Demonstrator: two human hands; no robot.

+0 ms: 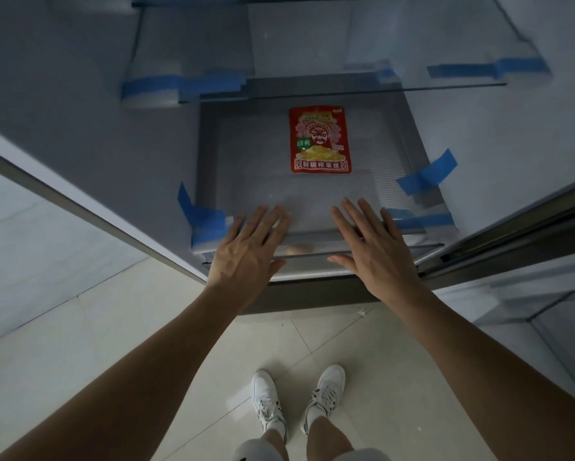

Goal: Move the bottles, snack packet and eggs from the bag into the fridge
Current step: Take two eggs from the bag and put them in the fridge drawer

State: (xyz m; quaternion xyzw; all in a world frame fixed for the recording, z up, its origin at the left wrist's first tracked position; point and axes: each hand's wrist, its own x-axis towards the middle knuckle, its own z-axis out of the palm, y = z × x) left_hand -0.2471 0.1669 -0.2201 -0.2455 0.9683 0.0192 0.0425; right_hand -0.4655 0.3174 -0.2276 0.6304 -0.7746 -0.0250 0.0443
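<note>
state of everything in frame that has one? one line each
fridge: open
drawer: appears slid out past the glass shelf, blue tape at its corners
snack packet: lying flat, face up in the drawer, not held
glass shelf: in place, taped at both ends
left hand: fingers straight, flat on the drawer's front edge
right hand: same, flat on the front edge

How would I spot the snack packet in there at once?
Look into the open grey fridge, below its glass shelf, to the translucent bottom drawer. The flat red snack packet lies in it; only it bears a painted mask face.
</note>
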